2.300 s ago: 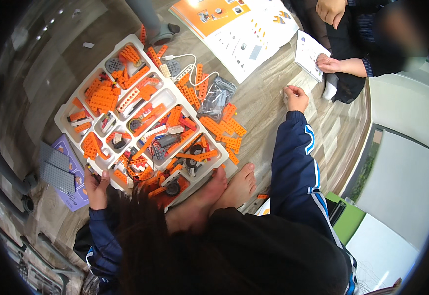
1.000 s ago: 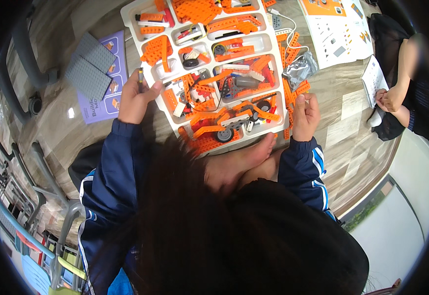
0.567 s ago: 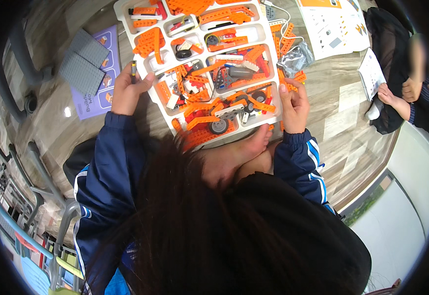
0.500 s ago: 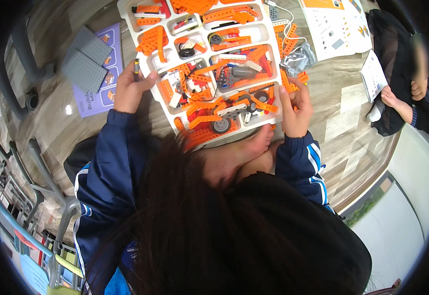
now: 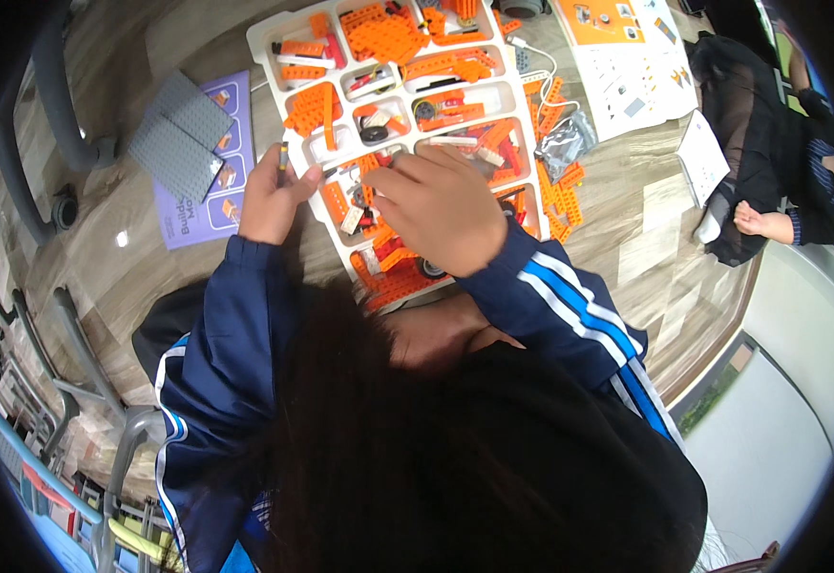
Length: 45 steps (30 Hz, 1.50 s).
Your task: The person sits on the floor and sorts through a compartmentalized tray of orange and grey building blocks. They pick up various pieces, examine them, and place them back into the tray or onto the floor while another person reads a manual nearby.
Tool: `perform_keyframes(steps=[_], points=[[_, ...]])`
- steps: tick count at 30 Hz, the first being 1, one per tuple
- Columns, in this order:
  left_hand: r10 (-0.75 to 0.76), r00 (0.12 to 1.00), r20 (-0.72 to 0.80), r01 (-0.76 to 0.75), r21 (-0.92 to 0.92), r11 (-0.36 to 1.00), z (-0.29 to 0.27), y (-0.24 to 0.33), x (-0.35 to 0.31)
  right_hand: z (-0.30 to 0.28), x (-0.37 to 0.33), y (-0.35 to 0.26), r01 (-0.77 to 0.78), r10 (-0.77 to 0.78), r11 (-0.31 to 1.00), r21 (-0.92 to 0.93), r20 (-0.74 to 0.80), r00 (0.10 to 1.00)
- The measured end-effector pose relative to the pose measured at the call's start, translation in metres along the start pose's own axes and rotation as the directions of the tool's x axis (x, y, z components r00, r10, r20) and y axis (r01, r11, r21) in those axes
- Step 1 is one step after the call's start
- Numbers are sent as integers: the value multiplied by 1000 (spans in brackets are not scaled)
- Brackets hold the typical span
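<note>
Orange bits point(image 5: 385, 40) filled the white tray point(image 5: 501, 98) on the floor point(image 5: 632, 191); left hand point(image 5: 272, 202) loosely gripped a tiny grey-yellow piece point(image 5: 284, 157), right hand point(image 5: 445, 205) curled over the tray, couldn't tell on what.

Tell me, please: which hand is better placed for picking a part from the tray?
Probably the right hand: it is over the tray, while the left hand, at its left edge, holds a small part.

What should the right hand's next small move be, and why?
Probably pinch one of the loose parts with the right hand, since it bends over the crowded white tray while the left hand holds a small grey-and-yellow piece.
</note>
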<state>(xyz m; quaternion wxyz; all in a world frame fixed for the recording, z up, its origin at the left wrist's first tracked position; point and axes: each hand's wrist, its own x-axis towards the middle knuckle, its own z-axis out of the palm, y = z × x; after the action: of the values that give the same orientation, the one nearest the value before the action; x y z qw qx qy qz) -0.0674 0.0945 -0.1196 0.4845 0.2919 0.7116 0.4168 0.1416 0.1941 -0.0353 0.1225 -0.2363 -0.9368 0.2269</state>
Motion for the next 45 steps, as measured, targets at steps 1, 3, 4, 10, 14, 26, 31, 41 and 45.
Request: perform_keyframes(steps=[1, 3, 4, 10, 14, 26, 31, 41, 45], points=[[21, 1000, 0, -21, -6, 1000, 1, 1, -1, -8, -6, 4, -34, 36, 999, 43, -53, 998], [-12, 1000, -3, 12, 28, 1000, 0, 1, 0, -27, -25, 14, -174, 184, 974, 147, -57, 981], [-25, 1000, -1, 25, 49, 999, 0, 0, 0, -35, -34, 21, -248, 260, 956, 157, -56, 964], [-47, 998, -52, 46, -15, 999, 2, -8, 3, -53, -93, 71, -477, 457, 879, -17, -257, 852], [-48, 998, -35, 47, -22, 999, 1, -2, 2, -42, -128, 78, -704, 736, 660, 263, -38, 676], [-148, 987, -64, 148, -11, 989, 5, 19, -5, -28, -152, 60, -578, 578, 809, 109, 33, 815], [-121, 989, -79, 126, 57, 990, 2, 11, -2, -9, -150, 65, -610, 615, 783, 125, -3, 789], [-133, 982, -132, 145, 86, 986, 2, 5, -2, -19, -144, 69, -511, 523, 850, 127, -309, 794], [-131, 985, -109, 139, 66, 988, 2, 6, -1, -9, -138, 47, -474, 462, 880, -31, -170, 870]])
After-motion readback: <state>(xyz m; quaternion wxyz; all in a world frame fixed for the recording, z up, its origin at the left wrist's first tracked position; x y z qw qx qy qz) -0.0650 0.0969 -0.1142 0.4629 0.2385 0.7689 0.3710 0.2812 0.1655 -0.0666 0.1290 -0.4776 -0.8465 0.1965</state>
